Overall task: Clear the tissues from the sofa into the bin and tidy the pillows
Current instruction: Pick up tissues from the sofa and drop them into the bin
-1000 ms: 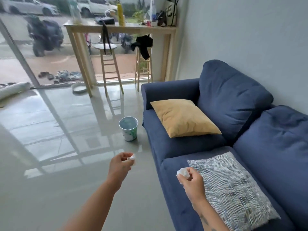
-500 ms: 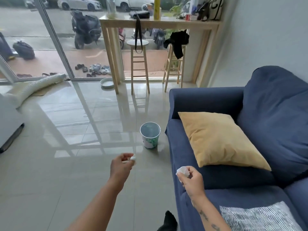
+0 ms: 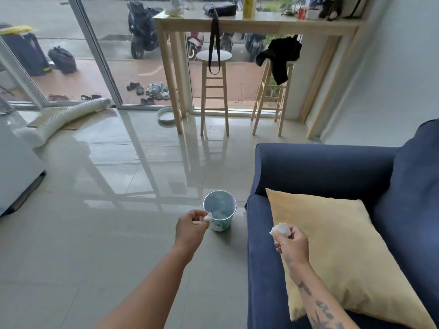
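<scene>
Head view, present moment. The left hand (image 3: pixel 191 227) is extended over the floor (image 3: pixel 95 233), its thumb and fingertips pinching a small crumpled tissue (image 3: pixel 208 217); that tissue appears against the near rim of the bin (image 3: pixel 234 206), though whether it is above the opening or short of it cannot be told. The bin stands upright on the floor just beside the front corner of the sofa (image 3: pixel 320 167); pale crumpled wads (image 3: pixel 219 213) lie inside it. The right hand (image 3: pixel 293 243) is held over the front edge of the sofa seat, fingers curled round a second tissue (image 3: pixel 281 229) that protrudes above the knuckles; this hand is well to the right of the bin. A yellow pillow (image 3: pixel 332 245) lies flat on the seat, just beyond the right hand and partly behind the forearm. Behind, a tall wooden worktop (image 3: pixel 261 26) stands at the window with two stools (image 3: pixel 214 91) under it; a black garment (image 3: pixel 280 55) hangs over the right one.

Head view, compared with half a second earlier. Both hands keep the same pinch on the same tissues; the bin, formerly well ahead of the left hand, now meets that hand's tissue in the picture; the striped pillow at the lower right corner has passed out of view; the yellow pillow has not shifted on the seat.
</scene>
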